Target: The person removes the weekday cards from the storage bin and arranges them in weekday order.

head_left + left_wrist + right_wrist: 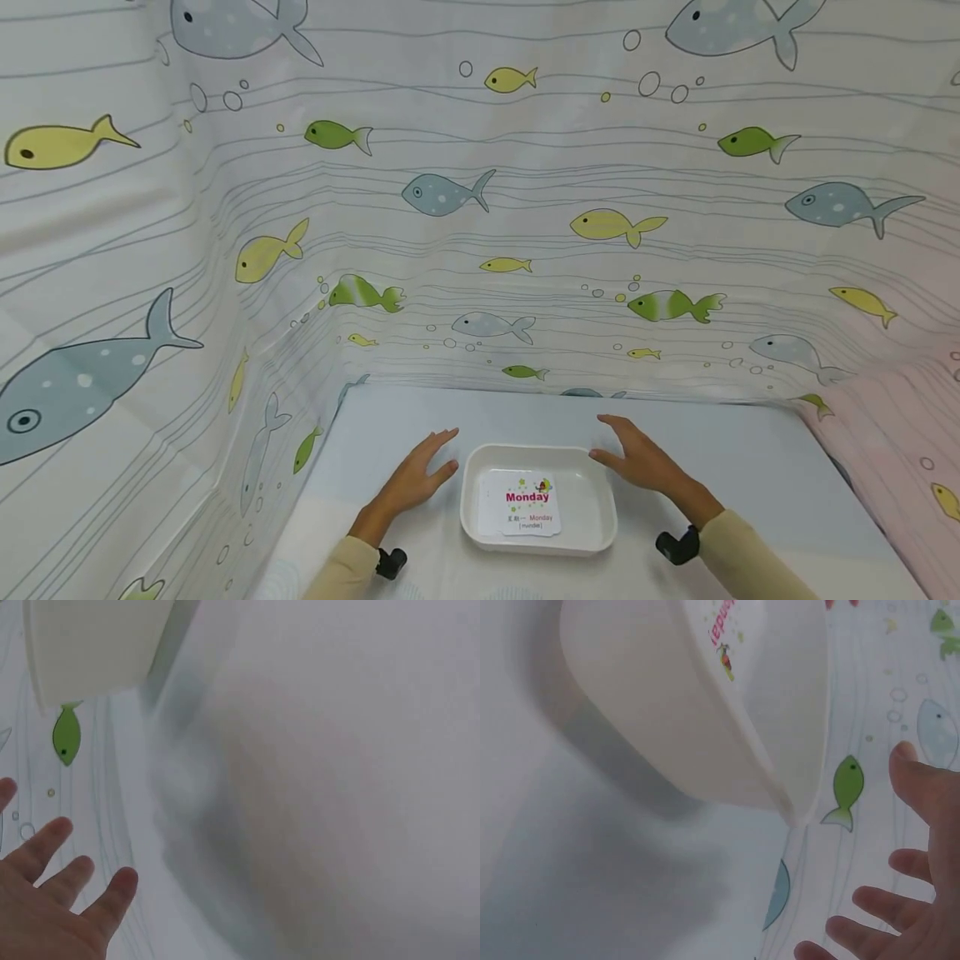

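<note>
A white plastic tray (588, 500) with rounded corners sits on the table. Inside it, toward the left, lies a white card (491, 504) printed "Monday" in pink, with stars and a small cartoon figure; its edge looks thick, like a stack. My left hand (412, 477) hovers left of the tray, fingers spread and holding nothing. On the other side my right hand (637, 454) is held near the tray's far right corner, fingers extended and holding nothing. In the right wrist view the tray's wall (637, 690) shows beside the spread right hand (900, 900).
The tabletop (405, 408) is pale and smooth. Behind and to the left hangs a white curtain (420, 258) printed with fish and wavy lines; a pinkish stretch of it is at the right. Each wrist wears a small black camera (677, 546).
</note>
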A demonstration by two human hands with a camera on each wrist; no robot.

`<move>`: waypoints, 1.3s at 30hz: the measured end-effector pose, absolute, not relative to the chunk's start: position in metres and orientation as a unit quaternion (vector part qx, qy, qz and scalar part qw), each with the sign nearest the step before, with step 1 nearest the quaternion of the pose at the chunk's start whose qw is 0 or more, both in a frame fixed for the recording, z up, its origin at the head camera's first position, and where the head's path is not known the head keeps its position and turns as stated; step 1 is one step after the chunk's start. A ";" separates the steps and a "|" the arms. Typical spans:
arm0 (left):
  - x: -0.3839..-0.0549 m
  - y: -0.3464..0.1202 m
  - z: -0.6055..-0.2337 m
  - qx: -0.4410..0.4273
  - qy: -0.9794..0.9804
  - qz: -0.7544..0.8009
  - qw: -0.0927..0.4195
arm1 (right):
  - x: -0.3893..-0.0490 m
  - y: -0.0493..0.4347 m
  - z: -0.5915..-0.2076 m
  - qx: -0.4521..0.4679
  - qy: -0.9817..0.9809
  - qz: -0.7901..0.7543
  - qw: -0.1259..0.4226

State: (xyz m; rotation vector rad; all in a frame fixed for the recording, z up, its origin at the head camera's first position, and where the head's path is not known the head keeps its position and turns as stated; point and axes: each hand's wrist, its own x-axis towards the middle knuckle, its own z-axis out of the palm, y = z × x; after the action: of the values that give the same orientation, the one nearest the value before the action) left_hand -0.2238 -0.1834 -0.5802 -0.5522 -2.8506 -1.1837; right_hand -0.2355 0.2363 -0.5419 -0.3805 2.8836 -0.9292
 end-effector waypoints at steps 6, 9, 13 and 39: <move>-0.219 -0.174 -0.582 -0.194 -0.897 -0.396 -0.016 | -0.232 0.226 -0.541 -0.130 0.942 -0.305 0.038; -0.216 -0.171 -0.584 -0.200 -0.892 -0.404 -0.026 | -0.230 0.221 -0.541 -0.132 0.940 -0.311 0.037; -0.213 -0.168 -0.586 -0.207 -0.880 -0.426 -0.042 | -0.229 0.213 -0.542 -0.143 0.938 -0.316 0.033; -0.199 -0.146 -0.617 -0.188 -0.817 -0.541 -0.072 | -0.231 0.178 -0.542 -0.223 0.915 -0.332 0.058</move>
State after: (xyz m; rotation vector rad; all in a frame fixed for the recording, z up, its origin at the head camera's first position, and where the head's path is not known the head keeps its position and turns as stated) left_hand -0.1993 -0.1464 -0.6171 -0.6194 -2.6914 -1.7808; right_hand -0.2313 0.1782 -0.5416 -0.6759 2.7722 -1.0070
